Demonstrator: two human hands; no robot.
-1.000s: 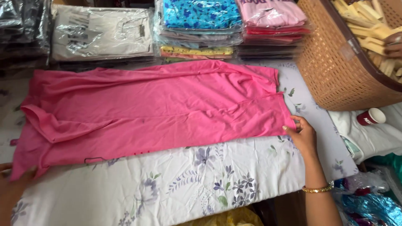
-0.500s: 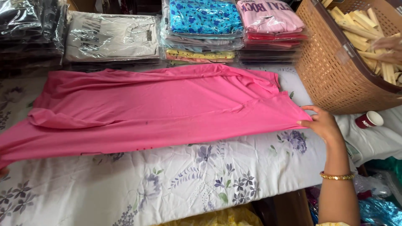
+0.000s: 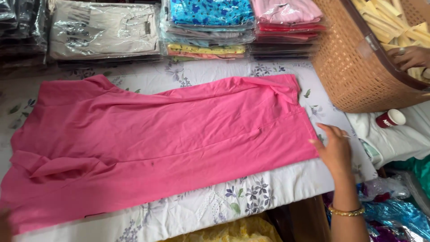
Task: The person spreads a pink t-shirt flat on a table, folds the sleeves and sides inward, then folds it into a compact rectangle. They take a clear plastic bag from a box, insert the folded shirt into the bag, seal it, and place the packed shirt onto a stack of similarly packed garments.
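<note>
1. The surface (image 3: 286, 188) wears a white cloth printed with grey-blue flowers and carries everything else here.
2. The pink garment (image 3: 170, 139) lies spread flat across the middle of the surface, its long side running left to right, with a bunched fold near its lower left corner.
3. A woven tan basket (image 3: 354, 71) stands beyond the garment's right end, up at the far right; pale yellow strips fill it, and another person's hand (image 3: 410, 56) rests inside on them.
4. Behind the garment's far edge runs a row of flat clear-plastic packages. The cream-coloured packet (image 3: 103, 29) sits behind the garment's left half, with a small dark rectangular tag near its right edge.
5. A stack of packets topped with blue floral cloth (image 3: 208, 13) stands behind the garment's middle, with yellow and orange ones lower down.
6. A pink and red stack (image 3: 286, 15) sits just right of it, behind the garment's right end.
7. The right hand (image 3: 333, 150) lies at the garment's right edge, fingers released and spread, fingertips touching the hem; a gold bangle rings the wrist.
8. A small red-and-white cup (image 3: 390, 118) lies on white cloth right of the garment, below the basket.
9. The left hand (image 3: 4, 226) is only a blurred sliver at the garment's lower left corner, so I cannot tell whether it grasps anything.
</note>
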